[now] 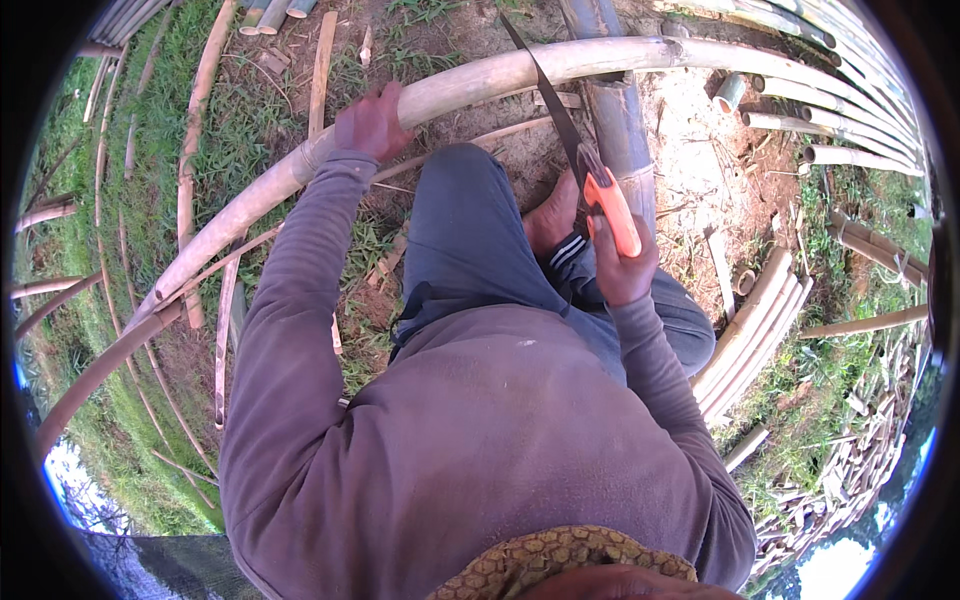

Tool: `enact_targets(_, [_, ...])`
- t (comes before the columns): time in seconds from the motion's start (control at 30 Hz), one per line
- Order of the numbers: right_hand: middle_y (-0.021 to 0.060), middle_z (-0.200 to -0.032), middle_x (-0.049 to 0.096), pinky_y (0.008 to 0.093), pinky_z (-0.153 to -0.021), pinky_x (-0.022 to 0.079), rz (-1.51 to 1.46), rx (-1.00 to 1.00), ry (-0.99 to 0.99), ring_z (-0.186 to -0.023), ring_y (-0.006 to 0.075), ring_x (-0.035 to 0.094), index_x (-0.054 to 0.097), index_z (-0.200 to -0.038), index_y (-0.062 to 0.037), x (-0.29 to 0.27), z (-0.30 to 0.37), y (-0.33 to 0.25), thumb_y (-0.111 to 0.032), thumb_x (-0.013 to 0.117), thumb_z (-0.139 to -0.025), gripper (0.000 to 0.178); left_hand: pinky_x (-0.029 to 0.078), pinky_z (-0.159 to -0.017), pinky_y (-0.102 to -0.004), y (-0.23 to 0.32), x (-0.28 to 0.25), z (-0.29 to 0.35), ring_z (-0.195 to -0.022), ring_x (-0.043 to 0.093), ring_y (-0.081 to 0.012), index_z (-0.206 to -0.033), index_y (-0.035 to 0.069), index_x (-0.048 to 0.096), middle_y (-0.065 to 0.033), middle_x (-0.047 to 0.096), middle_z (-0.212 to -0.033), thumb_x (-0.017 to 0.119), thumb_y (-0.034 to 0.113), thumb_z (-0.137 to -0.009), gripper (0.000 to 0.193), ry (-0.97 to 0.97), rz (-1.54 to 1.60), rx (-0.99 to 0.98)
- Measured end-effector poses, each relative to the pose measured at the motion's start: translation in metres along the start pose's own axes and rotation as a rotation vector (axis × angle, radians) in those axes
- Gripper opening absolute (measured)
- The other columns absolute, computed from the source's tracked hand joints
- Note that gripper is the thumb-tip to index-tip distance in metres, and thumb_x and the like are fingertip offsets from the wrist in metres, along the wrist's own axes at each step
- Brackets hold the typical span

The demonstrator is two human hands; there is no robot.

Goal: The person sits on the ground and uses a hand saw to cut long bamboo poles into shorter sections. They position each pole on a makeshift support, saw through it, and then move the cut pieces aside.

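A long pale bamboo pole (480, 85) runs across in front of me, from the lower left to the far right. My left hand (372, 122) is wrapped over it, left of my knee. In my right hand (626, 262) is a handsaw (610, 205) with an orange handle, my fingers closed round the grip. Its dark blade slants up and to the left, crossing the pole just left of a thicker grey-green bamboo log (622, 130). The pole lies across that log. Whether the teeth have cut into the pole cannot be made out.
Several cut bamboo poles (850, 115) lie stacked at the far right. A shorter bundle of bamboo (755, 330) sits beside my right knee. Split strips and poles (193, 170) lie on the grass at left. Bamboo offcuts (840, 500) are heaped at the lower right. My bare foot (552, 215) is near the log.
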State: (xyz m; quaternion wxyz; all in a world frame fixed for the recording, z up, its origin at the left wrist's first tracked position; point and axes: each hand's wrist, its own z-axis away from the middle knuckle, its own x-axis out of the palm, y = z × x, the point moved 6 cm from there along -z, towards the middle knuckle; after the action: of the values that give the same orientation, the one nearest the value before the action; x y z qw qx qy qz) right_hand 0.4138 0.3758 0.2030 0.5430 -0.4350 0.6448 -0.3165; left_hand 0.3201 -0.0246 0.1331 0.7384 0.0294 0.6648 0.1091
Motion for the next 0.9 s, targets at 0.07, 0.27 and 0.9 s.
enact_targets(0.07, [0.0095, -0.086, 0.073, 0.0243, -0.064, 0.055, 0.032, 0.128, -0.047, -0.066, 0.0073, 0.065, 0.066, -0.115, 0.0075, -0.049, 0.077, 0.007, -0.006, 0.067, -0.104, 0.018, 0.059, -0.091, -0.0538, 0.001, 0.0, -0.002, -0.106, 0.074, -0.0435, -0.133, 0.02, 0.06, -0.02, 0.073, -0.117, 0.084, 0.04, -0.081, 0.06, 0.023, -0.02, 0.005])
enact_targets(0.27, [0.0195, -0.095, 0.077, 0.037, -0.075, 0.058, 0.037, 0.145, 0.009, -0.083, 0.0271, 0.077, 0.073, -0.109, 0.002, 0.037, -0.057, 0.036, -0.016, 0.077, -0.096, 0.023, 0.059, -0.09, -0.0532, 0.004, 0.008, -0.011, -0.105, 0.074, -0.0437, -0.131, 0.017, 0.06, -0.0208, 0.073, -0.116, 0.084, 0.04, -0.081, 0.06, 0.005, -0.002, 0.024])
enact_targets(0.9, [0.0192, -0.085, 0.075, 0.0385, -0.069, 0.057, -0.018, 0.15, 0.058, -0.076, 0.0285, 0.076, 0.072, -0.103, 0.0019, 0.067, -0.114, 0.029, -0.024, 0.081, -0.095, 0.028, 0.059, -0.09, -0.0537, 0.01, 0.001, -0.016, -0.107, 0.073, -0.0429, -0.128, 0.016, 0.06, -0.0195, 0.072, -0.118, 0.088, 0.039, -0.077, 0.063, 0.009, 0.017, 0.035])
